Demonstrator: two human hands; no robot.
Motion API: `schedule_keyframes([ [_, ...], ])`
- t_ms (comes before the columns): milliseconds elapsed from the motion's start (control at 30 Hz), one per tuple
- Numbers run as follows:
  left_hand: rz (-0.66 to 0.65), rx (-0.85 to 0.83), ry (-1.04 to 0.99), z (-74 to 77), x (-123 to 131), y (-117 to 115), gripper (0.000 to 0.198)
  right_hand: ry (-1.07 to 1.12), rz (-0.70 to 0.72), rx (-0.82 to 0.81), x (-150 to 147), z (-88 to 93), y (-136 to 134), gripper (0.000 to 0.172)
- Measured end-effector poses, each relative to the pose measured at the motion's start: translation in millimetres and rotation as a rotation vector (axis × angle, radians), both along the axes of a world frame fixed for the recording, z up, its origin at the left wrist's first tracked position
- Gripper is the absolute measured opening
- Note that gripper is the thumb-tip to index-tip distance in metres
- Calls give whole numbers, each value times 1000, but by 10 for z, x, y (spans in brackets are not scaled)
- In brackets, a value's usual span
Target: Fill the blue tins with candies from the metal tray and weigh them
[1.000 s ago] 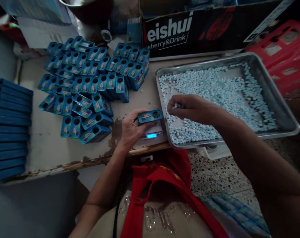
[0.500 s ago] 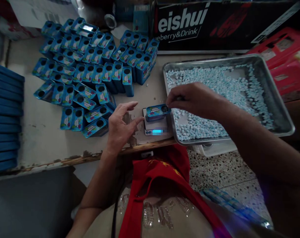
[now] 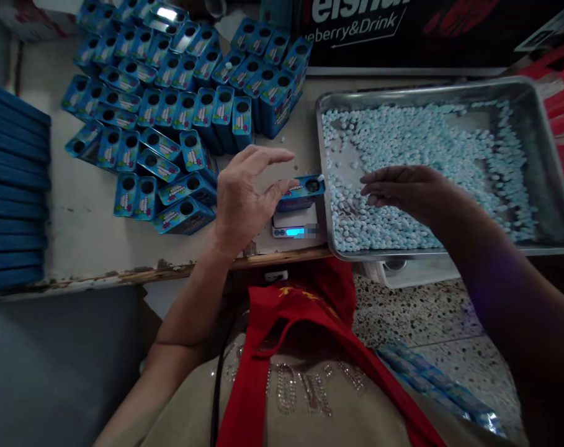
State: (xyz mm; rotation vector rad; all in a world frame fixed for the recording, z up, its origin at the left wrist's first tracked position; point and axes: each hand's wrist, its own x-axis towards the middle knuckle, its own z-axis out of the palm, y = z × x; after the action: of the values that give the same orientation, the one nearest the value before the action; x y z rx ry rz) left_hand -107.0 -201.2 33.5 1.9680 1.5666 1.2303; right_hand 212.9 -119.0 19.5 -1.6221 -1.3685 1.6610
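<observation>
A small blue tin [image 3: 300,194] with a round hole in its top stands on a digital scale [image 3: 295,222] whose display glows blue. One pale candy sits at the edge of that hole. My left hand [image 3: 247,192] is beside the tin, thumb and forefinger spread apart; its thumb tip overlaps the tin's left end, and I cannot tell if it touches. Over the metal tray [image 3: 322,149], my right hand [image 3: 402,189] hovers with fingers stretched out above many pale blue and white candies [image 3: 412,136]. No candy shows in the right hand.
Rows of blue tins [image 3: 170,112] with holes on top crowd the table's left and back. A blue stack [image 3: 14,192] stands at far left. Behind the tray is a black printed box [image 3: 356,37]; a red plastic crate [image 3: 561,118] is at right. The table's worn front edge [image 3: 170,273] runs close to me.
My right hand has moved right, from the tin's hole to over the candies, and its fingers have straightened. My left hand has come closer to the tin. The view has tilted down.
</observation>
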Motion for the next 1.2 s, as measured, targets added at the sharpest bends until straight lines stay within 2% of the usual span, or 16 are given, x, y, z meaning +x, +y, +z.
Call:
schedule_keyframes([
  [100, -35, -58, 29, 52, 175, 128, 20, -176, 239, 74, -37, 71, 34, 6],
  [167, -85, -106, 77, 57, 271, 221, 21, -226, 295, 109, -64, 109, 45, 7],
  [333, -202, -114, 197, -51, 363, 427, 26, -111, 173, 115, -54, 108, 20, 12],
  [400, -231, -101, 218, -119, 355, 450, 20, -24, 88, 52, -25, 79, 2, 11],
  [500, -267, -70, 191, -205, 331, 407, 14, 94, 20, -27, -11, 45, -18, 23],
  [633, -237, -26, 119, -270, 320, 313, 15, 126, 44, -44, -85, 43, -8, 30],
  [833, -237, -107, 81, -331, 359, 364, 11, 116, 53, 3, -197, 38, -15, 32],
  [1000, -249, -97, 104, -242, 337, 332, 12, 29, 78, 52, -209, 91, -82, 29],
  [1133, -304, -51, 97, -166, 246, 217, 13, -9, 118, 107, -223, 144, -12, 28],
  [1200, -287, -74, 107, -174, 241, 174, 30, -143, 177, 178, -193, 128, 62, 24],
])
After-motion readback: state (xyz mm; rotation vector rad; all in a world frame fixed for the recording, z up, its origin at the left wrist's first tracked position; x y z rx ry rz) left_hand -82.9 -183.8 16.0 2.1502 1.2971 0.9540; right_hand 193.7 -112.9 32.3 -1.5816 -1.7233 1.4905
